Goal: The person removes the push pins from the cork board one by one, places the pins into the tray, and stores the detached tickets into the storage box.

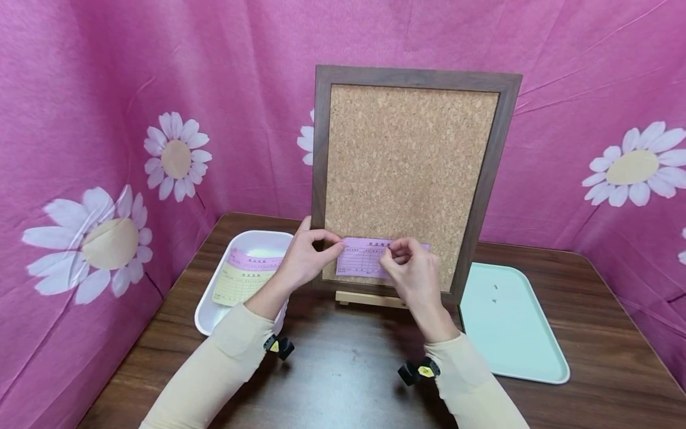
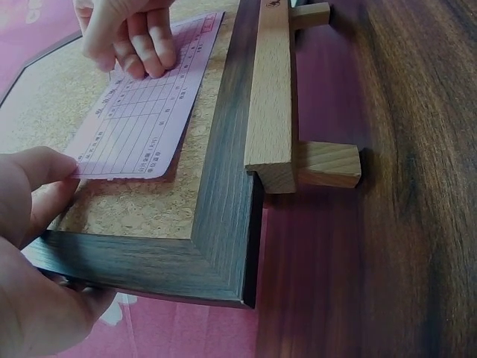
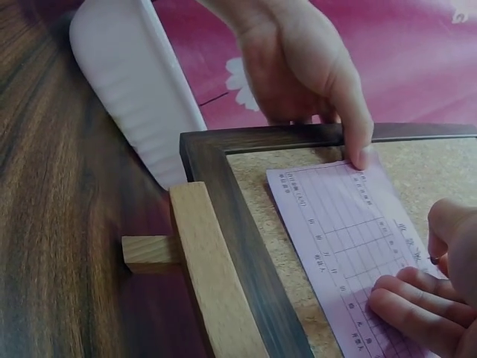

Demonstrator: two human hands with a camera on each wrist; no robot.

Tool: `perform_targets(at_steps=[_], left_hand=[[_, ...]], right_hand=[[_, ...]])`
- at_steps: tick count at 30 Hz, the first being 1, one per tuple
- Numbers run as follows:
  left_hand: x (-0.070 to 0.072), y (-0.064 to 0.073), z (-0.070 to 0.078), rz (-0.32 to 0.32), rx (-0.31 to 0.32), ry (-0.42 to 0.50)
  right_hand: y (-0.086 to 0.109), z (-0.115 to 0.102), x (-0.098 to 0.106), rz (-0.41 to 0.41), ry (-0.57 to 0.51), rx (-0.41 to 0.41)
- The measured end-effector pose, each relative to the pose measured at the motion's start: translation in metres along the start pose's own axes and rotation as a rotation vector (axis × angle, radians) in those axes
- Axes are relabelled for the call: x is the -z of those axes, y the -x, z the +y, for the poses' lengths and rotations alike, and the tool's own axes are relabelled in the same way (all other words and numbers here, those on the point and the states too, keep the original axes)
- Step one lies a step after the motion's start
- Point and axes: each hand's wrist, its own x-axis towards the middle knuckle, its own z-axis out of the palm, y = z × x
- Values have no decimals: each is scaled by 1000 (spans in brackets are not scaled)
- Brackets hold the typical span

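A purple printed slip lies against the lower part of a framed cork board. My left hand is at the slip's upper left corner, where thumb and index fingertip pinch it close against the cork; its other fingers reach behind the board's left edge. My right hand is over the slip's upper middle. Its thumb and index finger pinch a small dark pin, mostly hidden by the fingertips. The remaining right fingers are curled and rest on the slip.
A white tray at the left holds a purple and a yellow slip. To the right, a mint-green tray bears two tiny dark pieces. The board stands on a wooden easel ledge. A pink flowered curtain surrounds the wooden table.
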Motion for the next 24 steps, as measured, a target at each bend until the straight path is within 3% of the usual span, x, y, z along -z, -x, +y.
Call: perform_targets(at_steps=[11, 24], left_hand=[[9, 4, 4, 35, 4, -1], [18, 6, 2, 49, -10, 12]], right_hand=[[2, 2, 18, -33, -47, -64], [2, 15, 36, -21, -93, -26]])
